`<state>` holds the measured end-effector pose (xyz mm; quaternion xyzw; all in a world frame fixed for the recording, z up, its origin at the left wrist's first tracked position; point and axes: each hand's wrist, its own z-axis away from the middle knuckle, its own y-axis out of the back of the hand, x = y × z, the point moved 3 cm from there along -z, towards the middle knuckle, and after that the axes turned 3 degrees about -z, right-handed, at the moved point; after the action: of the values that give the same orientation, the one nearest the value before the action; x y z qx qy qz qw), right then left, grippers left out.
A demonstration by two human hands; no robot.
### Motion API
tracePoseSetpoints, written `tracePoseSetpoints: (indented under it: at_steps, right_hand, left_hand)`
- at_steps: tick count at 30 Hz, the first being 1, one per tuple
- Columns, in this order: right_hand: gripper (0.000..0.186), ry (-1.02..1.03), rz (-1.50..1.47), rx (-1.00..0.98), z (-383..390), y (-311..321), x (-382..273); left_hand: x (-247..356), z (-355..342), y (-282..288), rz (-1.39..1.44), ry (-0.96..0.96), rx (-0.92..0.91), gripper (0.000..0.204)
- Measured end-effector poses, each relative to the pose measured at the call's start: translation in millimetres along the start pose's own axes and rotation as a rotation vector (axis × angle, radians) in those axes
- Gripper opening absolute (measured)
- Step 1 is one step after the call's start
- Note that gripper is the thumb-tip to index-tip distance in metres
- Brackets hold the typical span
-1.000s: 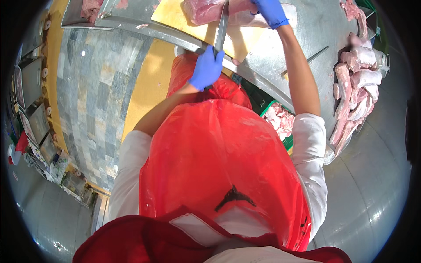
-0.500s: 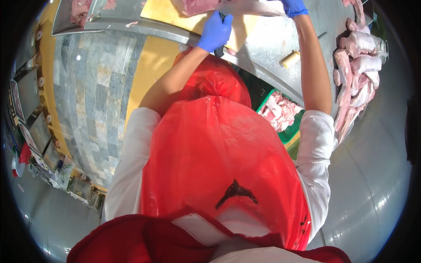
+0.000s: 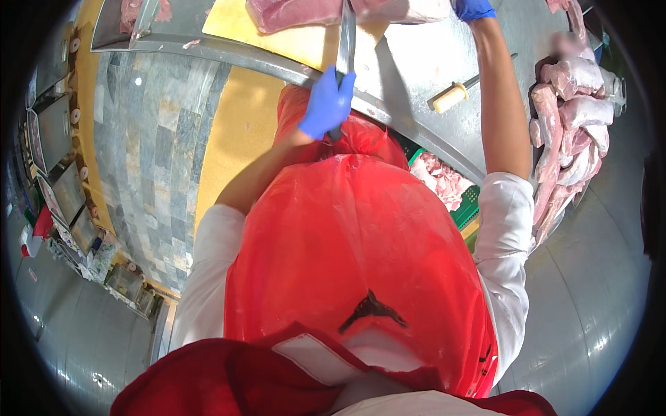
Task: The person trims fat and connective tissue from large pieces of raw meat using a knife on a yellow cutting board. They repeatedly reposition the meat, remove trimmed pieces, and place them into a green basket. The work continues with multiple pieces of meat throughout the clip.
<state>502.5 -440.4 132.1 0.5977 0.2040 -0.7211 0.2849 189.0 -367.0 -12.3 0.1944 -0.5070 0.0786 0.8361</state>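
Observation:
My left hand [image 3: 328,104], in a blue glove, is closed round the dark handle of a knife [image 3: 347,41]. The blade points away from me, its far part over a long slab of pale pink raw meat [image 3: 295,14]. That slab lies at the top edge, partly on a yellow cutting board [image 3: 239,24]. At the meat's right end is my right hand [image 3: 474,8], gloved in blue too; the picture's edge cuts it off and its fingers are hidden. A sharpening steel with a cream handle [image 3: 451,98] lies on the metal table [image 3: 416,59] between my arms.
On the right, several raw meat pieces [image 3: 572,125] are heaped along the table. Below the table edge stands a green crate [image 3: 468,206] holding meat trimmings [image 3: 440,182]. A metal tray [image 3: 114,31] with meat scraps is at the far left. My red apron [image 3: 354,243] bulges close to the table.
My left hand has drawn back toward me and left. The knife has swung from lying crosswise over the meat to pointing straight away. My right hand stays near the meat's right end.

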Motion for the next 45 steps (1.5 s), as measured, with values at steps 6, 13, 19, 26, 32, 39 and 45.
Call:
tracePoseSetpoints:
  at_steps: [6,13,19,26,32,39,45]
  right_hand:
    - [0.03,0.048,-0.039,0.036,10,43,8]
    - [0.028,0.058,-0.066,0.123,20,89,17]
    - [0.022,0.053,-0.139,0.209,28,124,28]
    - [0.02,0.088,-0.256,0.292,46,146,8]
    - [0.02,0.239,-0.107,0.119,41,119,-47]
    - [0.01,0.22,-0.091,0.237,43,120,-83]
    - [0.007,0.314,-0.084,0.262,54,139,-102]
  left_hand:
    - [31,-36,-11,-0.036,-0.042,0.093,0.039]
    - [63,-64,-20,-0.019,0.118,-0.008,0.044]
    - [27,-43,-43,-0.158,0.008,0.03,0.042]
    - [34,-54,-62,-0.192,-0.002,0.034,0.041]
    - [61,-68,-83,-0.162,0.123,0.011,0.045]
    - [87,-85,-103,-0.061,0.105,0.015,0.048]
    - [73,-56,-131,-0.162,-0.011,-0.008,0.044]
